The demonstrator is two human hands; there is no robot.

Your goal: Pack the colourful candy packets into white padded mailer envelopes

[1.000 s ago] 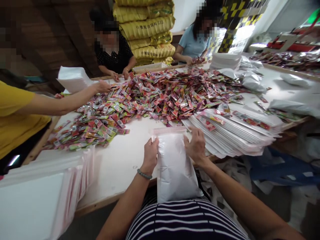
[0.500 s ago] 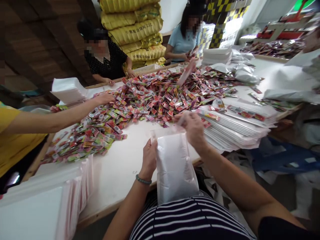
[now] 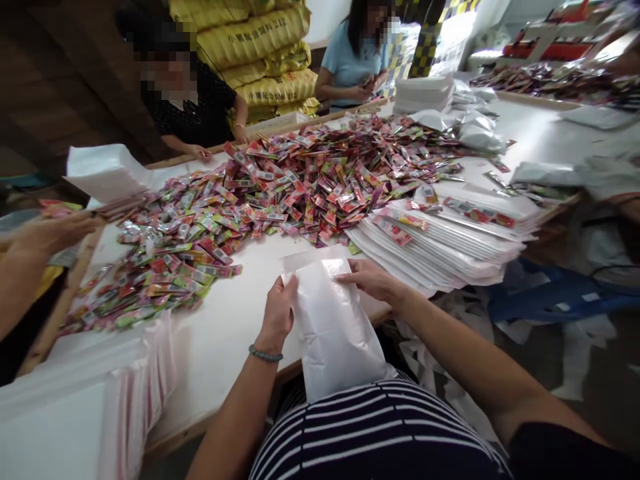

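Note:
A white plastic pouch point(image 3: 333, 333) stands tilted between my hands, its lower end against my striped shirt. My left hand point(image 3: 278, 312) pinches the upper left edge, thumb on the near face. At the upper right edge my right hand point(image 3: 373, 280) grips the pouch, thumb and fingertips on the plastic. What is inside the pouch is hidden. Just beyond it, a big heap of small colourful packets point(image 3: 300, 183) covers the middle of the table point(image 3: 220, 347). Right of the heap lies a fanned stack of white bags point(image 3: 450, 247), with several loose packets on top.
More white bags point(image 3: 75, 400) lie at the near left, and a white stack point(image 3: 107, 173) stands behind them. Filled bags point(image 3: 480, 133) lie at the back right. Two people work across the table; another person's hand point(image 3: 55, 230) is at the left. Yellow sacks point(image 3: 260, 40) rise behind.
My right hand has come down from above the pouch's top to its right edge; the clear strip there no longer stands up. The co-worker's arm at the left has drawn back from the heap.

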